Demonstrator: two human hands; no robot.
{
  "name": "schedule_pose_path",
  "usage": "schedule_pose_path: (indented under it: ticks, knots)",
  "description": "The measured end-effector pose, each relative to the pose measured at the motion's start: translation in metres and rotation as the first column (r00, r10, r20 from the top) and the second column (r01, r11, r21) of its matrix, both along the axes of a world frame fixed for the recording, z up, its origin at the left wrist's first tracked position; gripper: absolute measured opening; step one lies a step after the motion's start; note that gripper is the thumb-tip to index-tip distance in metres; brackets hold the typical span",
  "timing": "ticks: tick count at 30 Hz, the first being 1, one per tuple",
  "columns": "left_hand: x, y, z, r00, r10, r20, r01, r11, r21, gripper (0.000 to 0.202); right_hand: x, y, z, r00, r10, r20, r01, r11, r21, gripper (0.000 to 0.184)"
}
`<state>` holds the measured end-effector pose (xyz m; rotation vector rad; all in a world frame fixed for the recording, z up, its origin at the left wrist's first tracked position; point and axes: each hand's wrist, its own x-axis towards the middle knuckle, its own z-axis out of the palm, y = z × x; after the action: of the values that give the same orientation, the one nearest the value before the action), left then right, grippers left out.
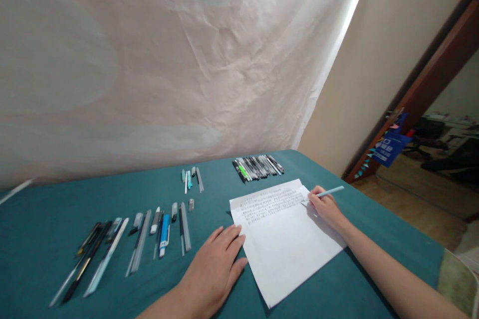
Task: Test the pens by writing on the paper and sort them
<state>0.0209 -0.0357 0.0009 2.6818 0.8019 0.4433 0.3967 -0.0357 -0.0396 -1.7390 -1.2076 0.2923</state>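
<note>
over paper, one light-blue pen

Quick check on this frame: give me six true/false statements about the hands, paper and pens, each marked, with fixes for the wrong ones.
1. The right hand holds a light-blue pen over the white paper. True.
2. The left hand lies palm down at the paper's left edge. True.
3. The left hand holds a pen too. False: no pen shows in it.
4. The paper is blank all over. False: lines of writing cover its upper part.
5. Beyond the paper lies a row of pens, with bright green among them. True.
6. Nothing lies left of the paper. False: a thick blue pen and other items lie there.
</note>
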Motion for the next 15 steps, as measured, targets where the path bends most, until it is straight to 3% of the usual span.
schedule_pose_path:
  ticks: [15]
  knots:
    - [-0.0002,0.0000,-0.0011,0.998,0.008,-0.067,-0.006,0.999,0.035,0.044,0.0007,0.0003,-0.0004,1.000,0.012,0.017,-0.012,1.000,0.007,0.015]
